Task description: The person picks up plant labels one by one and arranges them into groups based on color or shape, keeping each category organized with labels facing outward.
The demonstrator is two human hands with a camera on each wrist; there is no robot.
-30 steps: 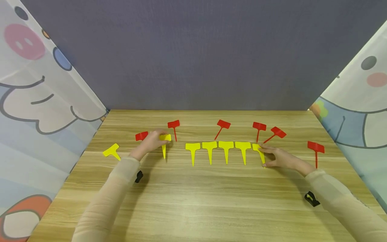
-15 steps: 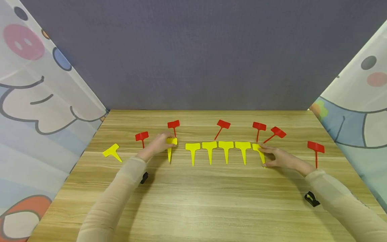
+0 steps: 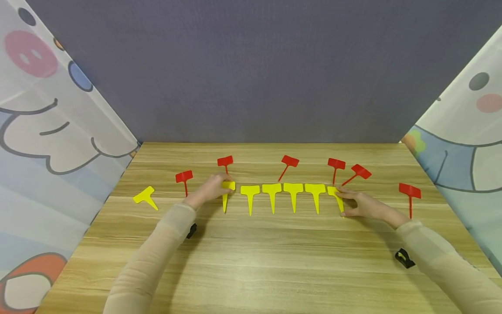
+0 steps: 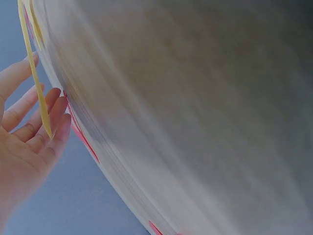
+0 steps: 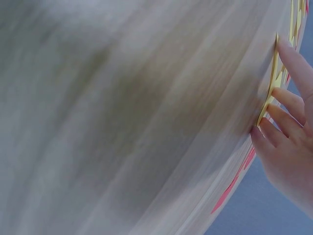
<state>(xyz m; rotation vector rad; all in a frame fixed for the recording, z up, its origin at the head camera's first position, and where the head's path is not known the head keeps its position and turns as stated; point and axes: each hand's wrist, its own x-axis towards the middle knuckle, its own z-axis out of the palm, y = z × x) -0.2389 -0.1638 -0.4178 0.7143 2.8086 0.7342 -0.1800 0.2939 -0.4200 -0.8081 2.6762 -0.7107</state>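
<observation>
My left hand (image 3: pixel 209 190) pinches a yellow T-shaped plant label (image 3: pixel 225 203) by its wide head, its pointed stem toward me. In the left wrist view the label (image 4: pixel 40 90) runs between the thumb and the fingers. To its right, several yellow labels (image 3: pixel 293 197) lie in an even row, heads away from me. At the row's right end my right hand (image 3: pixel 365 205) holds one more yellow label (image 3: pixel 340 204), slightly slanted, fingers at its head and thumb near its tip. The right wrist view shows this label (image 5: pixel 273 73) edge-on along the fingertips.
Several red T-shaped labels lie scattered behind the row, one (image 3: pixel 225 161) just beyond my left hand and another (image 3: pixel 409 191) at the far right. A lone yellow label (image 3: pixel 145 197) lies tilted at the left. The wooden table (image 3: pixel 270 266) ends at a grey panel (image 3: pixel 270 78).
My left hand has moved right and slightly toward me with its yellow label, bringing it beside the row's left end. The right hand has stayed in place.
</observation>
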